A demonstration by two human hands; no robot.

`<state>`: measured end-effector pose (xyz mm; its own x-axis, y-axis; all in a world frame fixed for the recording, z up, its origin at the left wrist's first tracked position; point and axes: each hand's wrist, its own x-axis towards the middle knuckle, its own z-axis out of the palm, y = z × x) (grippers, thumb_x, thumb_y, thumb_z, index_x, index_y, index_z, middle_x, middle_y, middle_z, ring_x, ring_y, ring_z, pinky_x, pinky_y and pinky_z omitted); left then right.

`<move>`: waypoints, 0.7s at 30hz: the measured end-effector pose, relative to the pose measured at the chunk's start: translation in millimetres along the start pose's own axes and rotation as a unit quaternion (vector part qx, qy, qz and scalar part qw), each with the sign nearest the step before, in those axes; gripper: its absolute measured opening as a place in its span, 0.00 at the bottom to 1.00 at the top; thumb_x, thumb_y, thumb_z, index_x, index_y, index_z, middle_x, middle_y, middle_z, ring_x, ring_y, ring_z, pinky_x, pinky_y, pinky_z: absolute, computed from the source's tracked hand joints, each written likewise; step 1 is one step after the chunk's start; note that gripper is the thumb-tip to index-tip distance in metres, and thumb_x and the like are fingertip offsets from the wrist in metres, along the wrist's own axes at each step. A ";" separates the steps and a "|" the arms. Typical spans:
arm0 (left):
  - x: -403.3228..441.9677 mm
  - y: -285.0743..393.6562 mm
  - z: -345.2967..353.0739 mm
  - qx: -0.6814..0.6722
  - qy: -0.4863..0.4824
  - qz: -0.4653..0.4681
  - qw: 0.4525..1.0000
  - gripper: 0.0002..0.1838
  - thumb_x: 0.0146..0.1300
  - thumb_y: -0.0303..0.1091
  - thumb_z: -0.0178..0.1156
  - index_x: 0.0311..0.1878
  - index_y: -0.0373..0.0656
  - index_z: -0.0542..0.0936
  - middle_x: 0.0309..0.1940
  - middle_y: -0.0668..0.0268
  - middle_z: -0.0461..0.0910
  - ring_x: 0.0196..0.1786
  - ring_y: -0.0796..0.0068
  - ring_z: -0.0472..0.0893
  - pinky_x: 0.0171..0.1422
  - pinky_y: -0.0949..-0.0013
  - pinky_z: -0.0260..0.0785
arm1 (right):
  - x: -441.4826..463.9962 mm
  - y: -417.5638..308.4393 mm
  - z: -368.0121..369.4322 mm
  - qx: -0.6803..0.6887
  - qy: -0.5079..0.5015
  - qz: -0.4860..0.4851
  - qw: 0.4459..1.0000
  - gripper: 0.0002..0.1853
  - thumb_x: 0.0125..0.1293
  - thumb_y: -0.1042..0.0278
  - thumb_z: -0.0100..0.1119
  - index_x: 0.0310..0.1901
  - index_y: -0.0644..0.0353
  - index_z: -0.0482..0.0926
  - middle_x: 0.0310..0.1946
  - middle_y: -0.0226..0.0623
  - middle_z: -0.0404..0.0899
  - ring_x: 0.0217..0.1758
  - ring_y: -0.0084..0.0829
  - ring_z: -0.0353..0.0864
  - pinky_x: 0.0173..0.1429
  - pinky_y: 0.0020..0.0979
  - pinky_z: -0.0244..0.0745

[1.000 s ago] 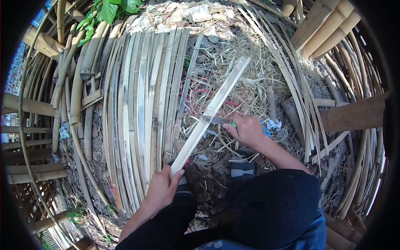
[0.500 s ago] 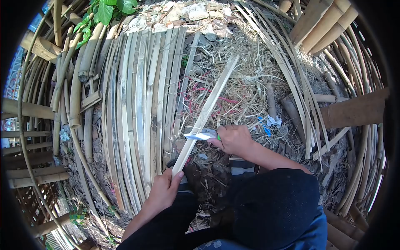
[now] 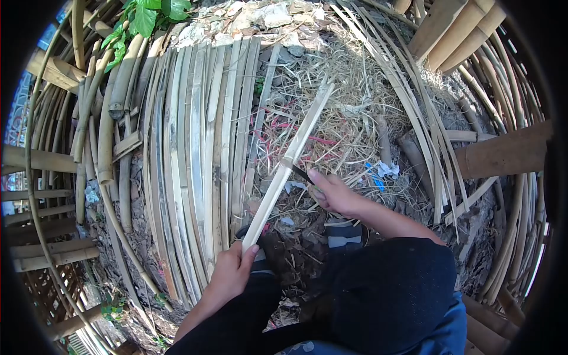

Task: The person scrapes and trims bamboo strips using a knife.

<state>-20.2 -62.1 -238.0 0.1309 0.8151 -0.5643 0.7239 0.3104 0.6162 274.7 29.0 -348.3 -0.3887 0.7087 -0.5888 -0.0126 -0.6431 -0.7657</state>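
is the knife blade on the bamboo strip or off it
On it: the knife, held in the right hand, meets the strip partway along its length.

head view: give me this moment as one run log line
left hand: grips bamboo strip by near end | right hand: holds knife at strip's middle | left side: row of strips | ahead: shavings

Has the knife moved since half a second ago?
Yes: the knife has moved up the picture, farther from the small pale scrap below it, and along the bamboo strip away from the left hand.
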 end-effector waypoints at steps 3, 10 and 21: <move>-0.3 1.6 0.1 0.003 0.001 0.000 1.000 0.21 0.76 0.43 0.56 0.34 0.31 0.74 0.17 0.48 0.75 0.21 0.51 0.78 0.28 0.53 0.67 | -13.3 4.9 29.9 -0.201 0.088 -0.195 0.956 0.31 0.77 0.42 0.47 0.23 0.60 0.74 0.16 0.50 0.76 0.17 0.42 0.78 0.22 0.43 0.66; -1.5 -2.1 2.6 0.004 -0.008 0.036 0.999 0.20 0.77 0.42 0.56 0.34 0.31 0.74 0.16 0.59 0.71 0.20 0.71 0.70 0.27 0.60 0.64 | -17.0 -0.7 21.4 -0.593 0.168 -0.388 0.685 0.23 0.70 0.48 0.60 0.27 0.60 0.72 0.18 0.42 0.76 0.19 0.43 0.80 0.24 0.42 0.73; -6.4 11.8 -2.8 0.014 -0.029 0.018 0.999 0.20 0.76 0.41 0.56 0.33 0.32 0.73 0.16 0.58 0.73 0.19 0.68 0.72 0.26 0.59 0.64 | -1.1 -32.8 -40.1 -0.711 0.227 -0.484 0.456 0.31 0.63 0.32 0.59 0.22 0.54 0.69 0.14 0.32 0.69 0.14 0.31 0.75 0.18 0.33 0.70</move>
<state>-14.3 -62.3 -225.6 0.1955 0.7954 -0.5737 0.7368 0.2670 0.6212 312.5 60.9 -333.0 -0.6002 0.6552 0.4588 0.7602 0.6456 0.0724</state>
